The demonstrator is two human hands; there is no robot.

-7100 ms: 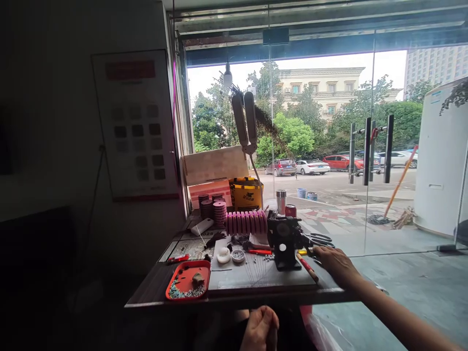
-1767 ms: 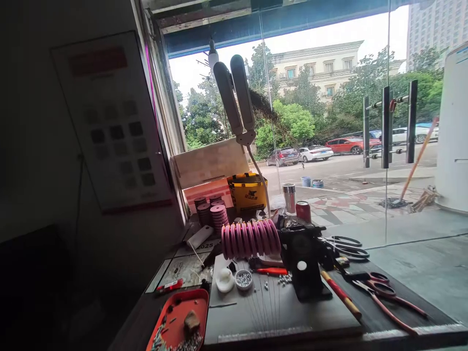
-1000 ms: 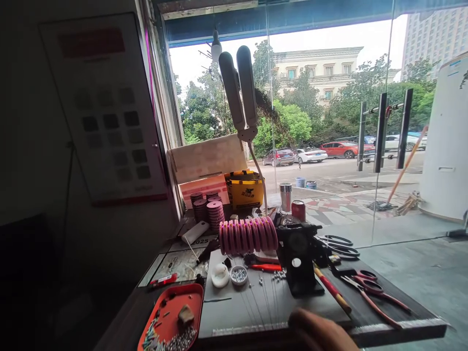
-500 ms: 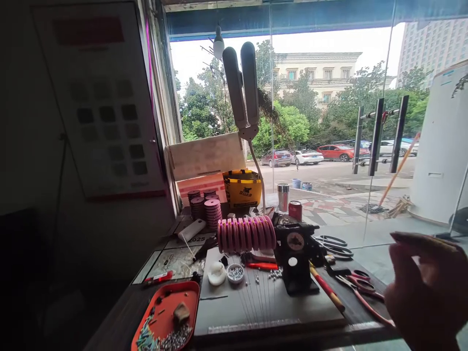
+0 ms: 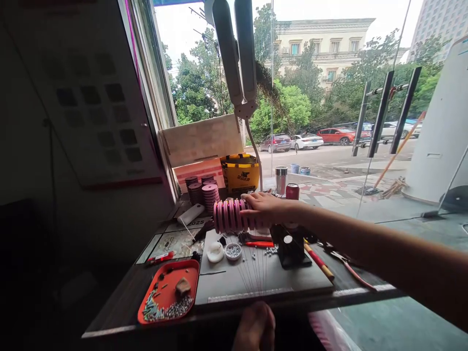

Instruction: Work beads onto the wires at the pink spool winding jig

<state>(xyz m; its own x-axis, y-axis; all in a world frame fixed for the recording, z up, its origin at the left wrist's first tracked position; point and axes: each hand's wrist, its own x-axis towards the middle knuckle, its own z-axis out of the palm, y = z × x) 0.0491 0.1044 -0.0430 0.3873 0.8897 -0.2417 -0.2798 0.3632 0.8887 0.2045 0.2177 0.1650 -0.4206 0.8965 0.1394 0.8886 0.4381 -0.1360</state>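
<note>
The right hand (image 5: pixel 265 208) lies flat on top of the row of pink spools (image 5: pixel 234 215), fingers stretched out and touching them, not wrapped around. The spools are round pink discs packed side by side in 1 long roll, at the back of the grey mat (image 5: pixel 256 278). The left hand (image 5: pixel 255 327) sits low by the table edge; I cannot tell its grip.

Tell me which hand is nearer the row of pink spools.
Right. The right hand rests on the row of pink spools; the left hand sits low, below the table's near edge, well away.
</note>
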